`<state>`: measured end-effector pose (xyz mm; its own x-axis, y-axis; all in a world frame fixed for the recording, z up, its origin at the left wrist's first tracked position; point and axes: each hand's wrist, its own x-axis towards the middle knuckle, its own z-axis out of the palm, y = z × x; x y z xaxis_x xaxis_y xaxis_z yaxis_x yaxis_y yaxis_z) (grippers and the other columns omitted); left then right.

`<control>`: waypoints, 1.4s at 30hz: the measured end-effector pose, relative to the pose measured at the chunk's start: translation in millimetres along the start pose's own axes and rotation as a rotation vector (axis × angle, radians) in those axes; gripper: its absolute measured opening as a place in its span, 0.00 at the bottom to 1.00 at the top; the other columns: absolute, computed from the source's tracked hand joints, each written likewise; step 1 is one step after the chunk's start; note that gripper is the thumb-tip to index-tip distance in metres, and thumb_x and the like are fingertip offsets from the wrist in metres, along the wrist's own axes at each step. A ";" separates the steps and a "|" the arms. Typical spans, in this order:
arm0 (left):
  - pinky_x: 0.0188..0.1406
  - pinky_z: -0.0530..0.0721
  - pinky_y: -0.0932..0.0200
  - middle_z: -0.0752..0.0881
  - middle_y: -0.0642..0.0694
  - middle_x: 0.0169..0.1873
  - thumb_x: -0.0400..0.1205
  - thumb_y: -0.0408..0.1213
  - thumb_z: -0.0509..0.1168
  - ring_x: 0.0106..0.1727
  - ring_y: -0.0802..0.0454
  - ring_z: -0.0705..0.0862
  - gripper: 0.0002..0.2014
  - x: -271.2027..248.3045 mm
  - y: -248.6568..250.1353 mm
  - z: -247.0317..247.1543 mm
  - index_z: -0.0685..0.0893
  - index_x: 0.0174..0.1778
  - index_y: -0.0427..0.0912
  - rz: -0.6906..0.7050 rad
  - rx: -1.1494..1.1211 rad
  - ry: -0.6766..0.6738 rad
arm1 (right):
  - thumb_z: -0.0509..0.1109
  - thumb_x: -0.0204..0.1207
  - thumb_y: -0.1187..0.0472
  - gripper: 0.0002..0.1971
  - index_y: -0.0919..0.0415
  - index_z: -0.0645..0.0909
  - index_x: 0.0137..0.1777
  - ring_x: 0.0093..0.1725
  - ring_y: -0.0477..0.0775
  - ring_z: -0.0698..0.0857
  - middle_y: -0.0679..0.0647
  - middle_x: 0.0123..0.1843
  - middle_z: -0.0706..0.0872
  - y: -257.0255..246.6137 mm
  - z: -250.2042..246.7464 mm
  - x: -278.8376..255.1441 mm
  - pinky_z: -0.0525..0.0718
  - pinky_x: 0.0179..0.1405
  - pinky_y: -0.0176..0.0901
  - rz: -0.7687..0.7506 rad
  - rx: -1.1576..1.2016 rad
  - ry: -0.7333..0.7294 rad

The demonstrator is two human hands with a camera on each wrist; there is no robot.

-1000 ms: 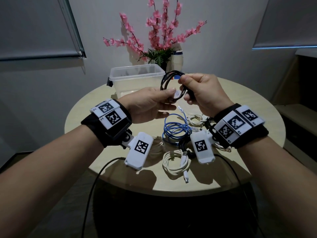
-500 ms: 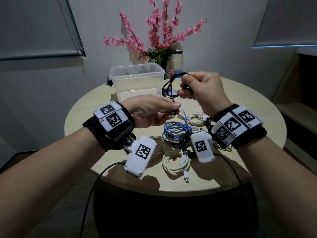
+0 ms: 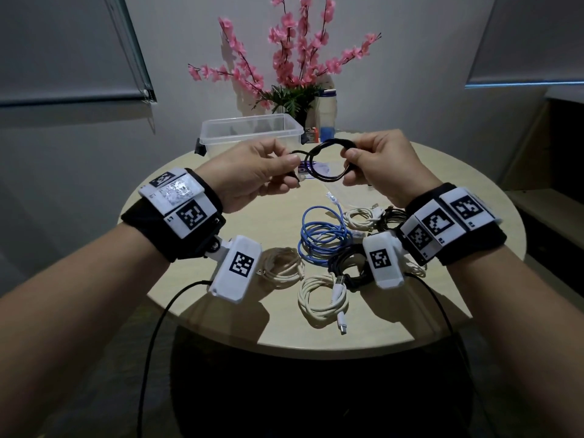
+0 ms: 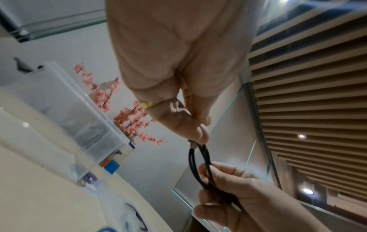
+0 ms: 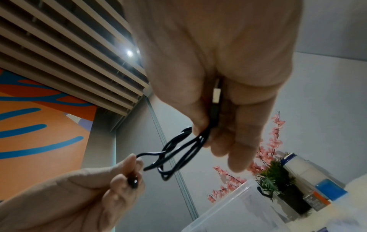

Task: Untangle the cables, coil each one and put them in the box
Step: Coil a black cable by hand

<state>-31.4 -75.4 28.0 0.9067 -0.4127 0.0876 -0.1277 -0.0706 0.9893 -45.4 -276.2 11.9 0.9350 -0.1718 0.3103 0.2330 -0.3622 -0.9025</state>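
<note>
The left hand (image 3: 252, 175) pinches the loose tail of a thin black rubber-sheathed cable (image 3: 325, 162), probably to feed the last turn onto the coil. That cable hangs in the air above the round pale wooden worktop (image 3: 240, 295), toward its 12 o'clock side and just short of the box. The right hand (image 3: 379, 167) has its fingers (image 5: 236, 125) curled round the gathered loops with one metal plug tucked against the palm, apparently so the turns cannot spring apart.

At 12 o'clock stands one clear plastic box (image 3: 249, 128), open, placed within reach for dropping coils in; I cannot tell whether it holds anything.

On the worktop near 6 o'clock I count five visible bundles: a cream coil (image 3: 281, 270), a white coil with a plug (image 3: 322, 301), one blue network cable (image 3: 325, 232), a dark coil (image 3: 347, 267) and another cream coil (image 3: 360, 216). More cable lies partly hidden behind the right wrist, so the total may be higher.
</note>
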 end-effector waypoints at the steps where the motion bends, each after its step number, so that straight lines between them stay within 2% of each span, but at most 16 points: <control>1: 0.25 0.82 0.70 0.83 0.50 0.20 0.82 0.30 0.64 0.25 0.61 0.84 0.08 1.1 1.7 -0.7 0.75 0.37 0.42 0.030 0.008 0.024 | 0.64 0.82 0.70 0.08 0.63 0.83 0.43 0.27 0.51 0.82 0.57 0.33 0.82 -0.7 0.6 -1.1 0.91 0.40 0.51 0.003 -0.016 -0.020; 4: 0.28 0.85 0.67 0.84 0.45 0.24 0.82 0.27 0.64 0.27 0.57 0.86 0.09 6.6 6.5 -4.9 0.76 0.37 0.40 0.141 0.082 0.100 | 0.64 0.82 0.71 0.11 0.61 0.82 0.40 0.30 0.53 0.86 0.58 0.33 0.83 -4.0 1.5 -5.2 0.91 0.39 0.51 0.038 0.027 -0.078; 8: 0.35 0.88 0.62 0.85 0.42 0.31 0.80 0.24 0.66 0.31 0.55 0.89 0.11 13.2 -3.4 -10.0 0.76 0.34 0.40 0.227 0.237 0.219 | 0.62 0.82 0.73 0.09 0.67 0.80 0.41 0.23 0.50 0.85 0.56 0.24 0.83 -10.3 -1.2 -12.1 0.90 0.31 0.45 0.076 0.276 -0.153; 11: 0.34 0.88 0.62 0.85 0.47 0.25 0.79 0.24 0.67 0.29 0.57 0.88 0.12 14.5 -14.3 -4.2 0.77 0.32 0.39 0.230 0.247 0.252 | 0.61 0.82 0.73 0.08 0.68 0.79 0.42 0.22 0.49 0.84 0.53 0.23 0.83 -13.7 -0.3 -15.3 0.90 0.30 0.44 0.069 0.454 -0.173; 13: 0.28 0.86 0.66 0.85 0.50 0.21 0.79 0.24 0.67 0.25 0.59 0.86 0.12 13.3 -18.1 3.6 0.76 0.32 0.39 0.199 0.130 0.244 | 0.61 0.82 0.72 0.08 0.68 0.79 0.42 0.22 0.49 0.84 0.54 0.24 0.84 -15.9 3.3 -16.2 0.89 0.30 0.42 0.052 0.526 -0.184; 16: 0.26 0.82 0.68 0.86 0.49 0.23 0.80 0.26 0.66 0.24 0.59 0.85 0.09 11.0 -18.6 15.5 0.77 0.35 0.39 0.139 -0.157 0.196 | 0.63 0.81 0.71 0.06 0.68 0.81 0.45 0.25 0.48 0.86 0.55 0.28 0.85 -16.1 9.7 -17.1 0.89 0.29 0.39 0.046 0.475 -0.204; 18: 0.28 0.82 0.68 0.88 0.49 0.26 0.81 0.29 0.66 0.25 0.60 0.84 0.08 8.4 -17.9 19.0 0.78 0.36 0.40 0.103 -0.238 0.132 | 0.65 0.81 0.70 0.07 0.71 0.82 0.53 0.26 0.48 0.86 0.58 0.33 0.85 -14.0 11.3 -16.5 0.88 0.30 0.39 0.049 0.418 -0.199; 20: 0.35 0.82 0.66 0.89 0.51 0.29 0.81 0.30 0.64 0.28 0.61 0.85 0.08 4.6 -17.1 18.7 0.80 0.37 0.43 0.077 -0.224 0.026 | 0.65 0.80 0.70 0.10 0.74 0.81 0.58 0.25 0.47 0.85 0.60 0.36 0.84 -11.3 11.9 -15.0 0.88 0.31 0.39 0.040 0.377 -0.168; 22: 0.42 0.79 0.63 0.90 0.52 0.33 0.81 0.30 0.64 0.35 0.60 0.88 0.09 1.4 -16.6 18.1 0.82 0.38 0.46 0.056 -0.181 -0.066 | 0.66 0.80 0.70 0.10 0.74 0.82 0.58 0.24 0.47 0.83 0.62 0.37 0.83 -10.7 13.7 -14.7 0.88 0.30 0.39 0.018 0.358 -0.137; 25: 0.45 0.71 0.58 0.91 0.54 0.38 0.75 0.32 0.67 0.45 0.60 0.87 0.08 -1.2 -15.8 17.5 0.88 0.36 0.49 0.041 -0.168 -0.100 | 0.66 0.80 0.72 0.09 0.76 0.82 0.57 0.23 0.46 0.81 0.64 0.38 0.83 -10.8 18.7 -14.6 0.86 0.27 0.37 -0.002 0.344 -0.098; 29: 0.49 0.68 0.53 0.89 0.54 0.48 0.76 0.26 0.65 0.58 0.57 0.81 0.14 -3.2 -15.7 11.9 0.85 0.50 0.50 0.028 -0.158 -0.222 | 0.66 0.80 0.73 0.09 0.79 0.82 0.55 0.21 0.46 0.81 0.62 0.32 0.84 -12.3 20.4 -12.4 0.85 0.25 0.37 -0.004 0.355 -0.033; 31: 0.51 0.68 0.50 0.88 0.53 0.52 0.74 0.29 0.63 0.62 0.55 0.79 0.15 -4.1 -14.5 8.5 0.85 0.51 0.51 0.010 -0.154 -0.291 | 0.65 0.80 0.73 0.08 0.77 0.83 0.53 0.21 0.46 0.81 0.62 0.32 0.83 -12.6 19.7 -11.5 0.87 0.26 0.38 -0.006 0.354 -0.017; 33: 0.53 0.66 0.49 0.88 0.55 0.50 0.77 0.40 0.63 0.61 0.55 0.78 0.09 -4.8 -11.3 8.7 0.89 0.45 0.52 -0.012 -0.098 -0.283 | 0.65 0.80 0.73 0.07 0.76 0.82 0.52 0.21 0.46 0.82 0.63 0.32 0.82 -12.2 20.3 -11.8 0.87 0.27 0.39 -0.010 0.355 -0.012; 35: 0.54 0.65 0.48 0.88 0.57 0.46 0.83 0.45 0.61 0.60 0.55 0.78 0.12 -3.5 -9.2 11.0 0.89 0.40 0.53 -0.010 -0.017 -0.241 | 0.65 0.80 0.72 0.06 0.74 0.82 0.51 0.20 0.45 0.82 0.62 0.31 0.82 -11.3 21.4 -11.7 0.87 0.27 0.39 -0.010 0.360 -0.006; 40: 0.46 0.63 0.51 0.77 0.59 0.29 0.87 0.38 0.51 0.42 0.58 0.75 0.08 0.1 -11.9 19.4 0.75 0.49 0.52 -0.018 -0.089 -0.159 | 0.67 0.80 0.71 0.05 0.65 0.83 0.44 0.21 0.46 0.82 0.56 0.28 0.83 -10.4 20.8 -12.0 0.86 0.26 0.41 -0.018 0.346 -0.001; 42: 0.44 0.62 0.51 0.73 0.58 0.26 0.82 0.38 0.55 0.37 0.58 0.72 0.03 0.3 -12.6 22.7 0.71 0.49 0.50 -0.002 -0.102 -0.173 | 0.66 0.80 0.71 0.05 0.66 0.83 0.45 0.21 0.45 0.82 0.58 0.30 0.82 -10.4 21.5 -12.3 0.85 0.24 0.39 -0.021 0.343 0.001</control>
<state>-38.7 -95.2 12.9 0.8230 -0.5633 0.0733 -0.0771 0.0172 0.9969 -53.7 -250.6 11.0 0.9287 -0.1684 0.3303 0.3290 -0.0364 -0.9436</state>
